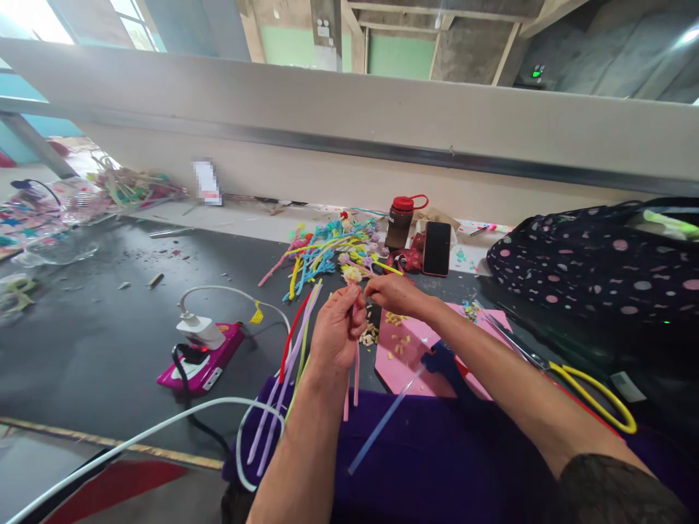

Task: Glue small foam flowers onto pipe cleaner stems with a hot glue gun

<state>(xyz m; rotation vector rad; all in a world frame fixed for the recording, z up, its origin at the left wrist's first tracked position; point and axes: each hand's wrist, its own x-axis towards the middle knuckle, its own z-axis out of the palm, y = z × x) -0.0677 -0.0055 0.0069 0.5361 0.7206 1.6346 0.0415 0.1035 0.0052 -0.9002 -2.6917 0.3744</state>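
Note:
My left hand (337, 327) is closed around a pink pipe cleaner (356, 378) whose two ends hang down below the fist. My right hand (394, 292) pinches the top of the same stem, where a small pale flower head (352, 274) sits. Several loose pipe cleaners (289, 356) in red, lilac and green lie under my left forearm on a purple cloth (437, 466). A pink sheet (404, 356) with small cut scraps lies under my right wrist.
A heap of finished pipe-cleaner flowers (328, 251) lies behind my hands. Beside it stand a dark bottle with a red cap (400, 222) and a phone (437, 248). Yellow-handled scissors (579, 386) lie right, a pink power strip (202, 356) left, a dotted bag (595, 269) far right.

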